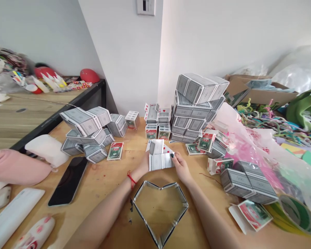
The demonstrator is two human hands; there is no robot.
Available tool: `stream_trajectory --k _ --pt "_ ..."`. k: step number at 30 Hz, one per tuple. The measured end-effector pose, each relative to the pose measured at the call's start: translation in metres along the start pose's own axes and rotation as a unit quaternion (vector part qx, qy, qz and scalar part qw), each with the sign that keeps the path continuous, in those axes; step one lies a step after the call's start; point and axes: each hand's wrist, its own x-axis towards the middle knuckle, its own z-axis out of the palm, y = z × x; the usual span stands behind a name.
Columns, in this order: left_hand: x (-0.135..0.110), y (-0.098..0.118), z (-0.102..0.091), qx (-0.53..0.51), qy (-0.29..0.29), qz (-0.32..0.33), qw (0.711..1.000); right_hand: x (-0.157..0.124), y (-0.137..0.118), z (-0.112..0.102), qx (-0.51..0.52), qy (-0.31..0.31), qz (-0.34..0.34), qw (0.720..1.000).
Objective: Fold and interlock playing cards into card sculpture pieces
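Note:
Between my two hands I hold several playing cards (157,160), folded and joined, with grey patterned backs and a few red pips showing. My left hand (145,164) is at their left side, its fingers mostly hidden behind them. On the right edge, my right hand (180,166) pinches the cards, thumb on the front face. Closer to me, between my forearms, a heart-shaped frame of cards (139,194) stands on edge on the table. Just beyond my hands are card boxes (151,131) with folded cards on top.
Stacked card blocks (199,88) rise at back right; more blocks (81,121) stand at left. A black phone (67,181) lies on the left, near a pink pouch (18,167). Card packs (115,151), a plastic bag (264,148) and tape rolls (282,216) are around the table.

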Motion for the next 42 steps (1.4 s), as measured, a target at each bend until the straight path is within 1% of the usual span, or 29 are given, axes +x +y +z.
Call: stream_trajectory --k 2,4,7,11,14,18,21,23,25,30,32,35,37,39,40,42 --pt "0.001 -0.006 0.003 -0.018 0.002 -0.004 1.0 -0.001 0.001 -0.001 -0.013 -0.017 0.008 1.0" --pt "-0.001 -0.008 0.001 -0.02 0.001 -0.009 1.0 -0.002 0.002 -0.003 -0.003 -0.031 0.038 0.999" --pt "-0.006 -0.007 -0.003 -0.01 -0.012 -0.014 1.0 -0.003 0.004 -0.005 0.022 -0.015 0.062 0.998" --pt "-0.008 0.001 -0.006 -0.011 -0.035 -0.007 0.999 -0.006 0.004 -0.006 0.043 0.036 0.047 0.997" --pt "-0.006 0.004 -0.005 -0.033 -0.052 -0.008 0.998 -0.007 0.004 -0.007 0.035 0.057 0.029 0.997" --pt "-0.003 0.007 -0.001 -0.075 -0.045 -0.028 0.996 -0.008 0.004 -0.007 0.002 0.065 0.018 0.998" --pt "-0.002 0.006 0.002 -0.097 -0.019 -0.035 0.995 -0.01 0.003 -0.005 -0.02 0.082 0.007 0.996" --pt "-0.002 0.004 0.002 -0.089 0.008 -0.051 0.995 -0.01 0.002 -0.004 -0.032 0.083 0.003 0.996" --pt "-0.003 0.003 0.003 -0.072 0.016 -0.063 0.995 -0.009 0.001 -0.003 -0.041 0.073 0.005 0.996" --pt "-0.005 0.007 0.001 -0.064 -0.03 -0.066 0.995 -0.006 0.001 -0.002 -0.05 0.045 0.022 0.997" --pt "-0.006 0.008 -0.002 -0.073 -0.041 -0.064 0.994 -0.006 0.002 -0.002 -0.054 0.061 0.027 0.996" --pt "-0.006 0.006 -0.008 -0.089 -0.06 -0.043 0.993 -0.006 0.005 -0.002 -0.065 0.118 0.027 0.991" --pt "-0.005 0.004 -0.012 -0.104 -0.052 -0.039 0.992 -0.006 0.007 -0.003 -0.07 0.16 0.024 0.984" --pt "-0.004 0.004 -0.014 -0.109 -0.044 -0.05 0.992 -0.006 0.008 -0.004 -0.075 0.19 0.021 0.979" --pt "-0.003 0.005 -0.014 -0.1 -0.05 -0.055 0.992 -0.006 0.008 -0.005 -0.076 0.2 0.02 0.977" --pt "-0.002 0.008 -0.015 -0.062 -0.085 -0.059 0.993 -0.005 0.008 -0.006 -0.079 0.209 0.018 0.975"
